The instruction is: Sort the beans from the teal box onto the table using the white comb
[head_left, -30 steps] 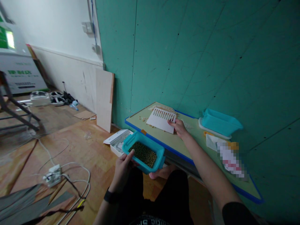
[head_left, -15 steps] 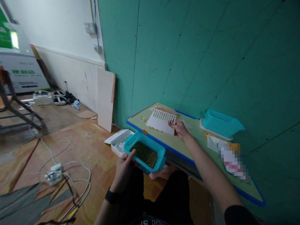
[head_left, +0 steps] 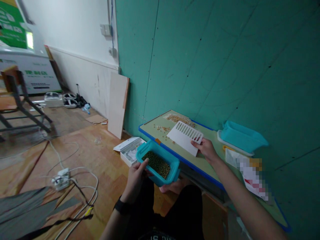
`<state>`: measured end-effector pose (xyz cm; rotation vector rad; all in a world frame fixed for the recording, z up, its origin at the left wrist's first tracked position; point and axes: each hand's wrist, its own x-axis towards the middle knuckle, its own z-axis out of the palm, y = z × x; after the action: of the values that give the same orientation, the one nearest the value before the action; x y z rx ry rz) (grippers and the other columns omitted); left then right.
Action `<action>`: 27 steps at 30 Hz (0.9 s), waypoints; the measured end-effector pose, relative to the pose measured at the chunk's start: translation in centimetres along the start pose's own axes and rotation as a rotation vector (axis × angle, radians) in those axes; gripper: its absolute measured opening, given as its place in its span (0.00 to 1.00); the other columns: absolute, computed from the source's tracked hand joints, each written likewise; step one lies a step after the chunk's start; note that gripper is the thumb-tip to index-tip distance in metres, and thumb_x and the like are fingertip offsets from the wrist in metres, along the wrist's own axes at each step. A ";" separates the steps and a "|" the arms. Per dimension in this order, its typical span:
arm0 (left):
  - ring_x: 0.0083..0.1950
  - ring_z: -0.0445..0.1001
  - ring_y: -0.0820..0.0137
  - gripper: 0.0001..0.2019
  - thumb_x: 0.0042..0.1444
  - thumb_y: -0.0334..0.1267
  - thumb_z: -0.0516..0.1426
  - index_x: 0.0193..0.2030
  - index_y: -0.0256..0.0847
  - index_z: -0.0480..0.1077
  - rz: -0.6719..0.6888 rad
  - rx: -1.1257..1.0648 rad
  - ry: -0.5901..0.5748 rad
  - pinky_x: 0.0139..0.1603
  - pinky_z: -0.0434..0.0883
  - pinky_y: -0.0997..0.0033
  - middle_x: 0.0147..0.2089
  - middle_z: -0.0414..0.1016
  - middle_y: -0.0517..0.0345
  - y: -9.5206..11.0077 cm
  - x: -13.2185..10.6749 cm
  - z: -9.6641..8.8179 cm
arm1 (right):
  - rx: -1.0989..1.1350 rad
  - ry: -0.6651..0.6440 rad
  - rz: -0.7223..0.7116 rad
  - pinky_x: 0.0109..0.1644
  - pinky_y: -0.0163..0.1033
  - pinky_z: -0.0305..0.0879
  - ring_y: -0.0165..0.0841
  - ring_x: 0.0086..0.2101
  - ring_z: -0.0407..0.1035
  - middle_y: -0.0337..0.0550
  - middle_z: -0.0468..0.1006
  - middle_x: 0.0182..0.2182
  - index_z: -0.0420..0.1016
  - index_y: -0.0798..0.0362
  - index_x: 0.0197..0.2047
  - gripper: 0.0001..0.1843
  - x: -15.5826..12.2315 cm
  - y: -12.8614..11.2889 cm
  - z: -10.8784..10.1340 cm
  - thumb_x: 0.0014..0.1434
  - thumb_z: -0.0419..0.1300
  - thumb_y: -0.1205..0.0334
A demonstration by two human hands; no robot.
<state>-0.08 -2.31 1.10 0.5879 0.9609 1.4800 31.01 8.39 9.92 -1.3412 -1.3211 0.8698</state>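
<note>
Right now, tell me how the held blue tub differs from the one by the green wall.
The held tub is gripped by the left hand at the table's near edge; the wall tub sits at its back, over a white piece. The held tub shows green beans and tan beans; the wall tub's inside is hard to see. Both are blue and roughly rectangular.

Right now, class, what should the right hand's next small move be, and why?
Probably, sweep the white slotted scraper across the scattered tan beans toward the near edge of the table: the right hand holds it close to them, and the left hand holds the blue tub by that edge.
</note>
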 end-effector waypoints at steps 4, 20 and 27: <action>0.19 0.72 0.70 0.26 0.39 0.57 0.74 0.18 0.38 0.70 0.010 0.001 -0.007 0.23 0.74 0.70 0.17 0.72 0.58 -0.1 0.2 -0.2 | -0.022 0.068 0.022 0.33 0.47 0.75 0.45 0.31 0.79 0.51 0.86 0.32 0.82 0.52 0.32 0.31 -2.4 0.2 -1.3 0.32 0.78 0.37; 0.19 0.74 0.68 0.25 0.41 0.56 0.72 0.18 0.39 0.70 0.051 0.044 0.005 0.24 0.73 0.70 0.17 0.73 0.58 0.8 0.8 0.2 | 0.004 0.065 -0.082 0.35 0.47 0.76 0.47 0.33 0.80 0.52 0.86 0.33 0.82 0.53 0.34 0.31 -2.4 -1.5 2.3 0.36 0.76 0.36; 0.18 0.71 0.70 0.23 0.35 0.52 0.74 0.20 0.39 0.70 0.041 0.007 0.035 0.21 0.73 0.71 0.17 0.73 0.59 2.4 1.8 -0.2 | -0.098 0.004 -0.182 0.41 0.50 0.75 0.48 0.36 0.80 0.52 0.86 0.33 0.83 0.54 0.32 0.29 2.5 -0.8 3.3 0.36 0.76 0.38</action>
<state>-1.80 -0.48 2.68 0.5924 0.9865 1.5283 27.98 11.33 10.31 -1.2732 -1.4732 0.6857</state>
